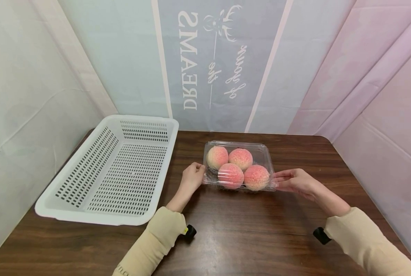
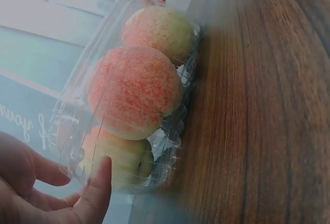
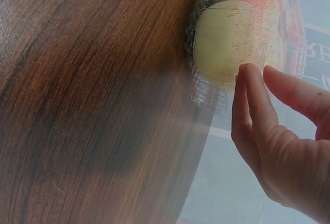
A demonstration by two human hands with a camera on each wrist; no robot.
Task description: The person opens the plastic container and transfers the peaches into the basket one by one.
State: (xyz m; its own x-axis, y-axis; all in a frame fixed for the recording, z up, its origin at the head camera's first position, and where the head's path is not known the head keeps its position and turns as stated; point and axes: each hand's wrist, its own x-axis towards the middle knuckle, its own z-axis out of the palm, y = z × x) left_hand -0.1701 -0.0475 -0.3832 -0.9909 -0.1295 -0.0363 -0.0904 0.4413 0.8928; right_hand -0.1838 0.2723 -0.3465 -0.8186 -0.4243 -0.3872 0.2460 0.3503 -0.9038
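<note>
A clear plastic clamshell box (image 1: 238,165) holding several pink-and-cream peaches (image 1: 230,176) is near the back of the brown wooden table; its lid is down over them. My left hand (image 1: 193,177) pinches the rim at the box's left end. In the left wrist view, the thumb and fingers of that hand (image 2: 62,193) lie on either side of the plastic edge. At the opposite end, my right hand (image 1: 296,183) grips the rim. The right wrist view shows its thumb and fingertips (image 3: 252,72) meeting at the edge, close to a pale peach (image 3: 224,44).
A white perforated basket (image 1: 164,168) stands to the left of the box, with nothing in it. Behind the table hangs a pale printed curtain (image 1: 222,115) with mirrored lettering. The table's wooden top (image 1: 246,237) stretches in front of the box between my forearms.
</note>
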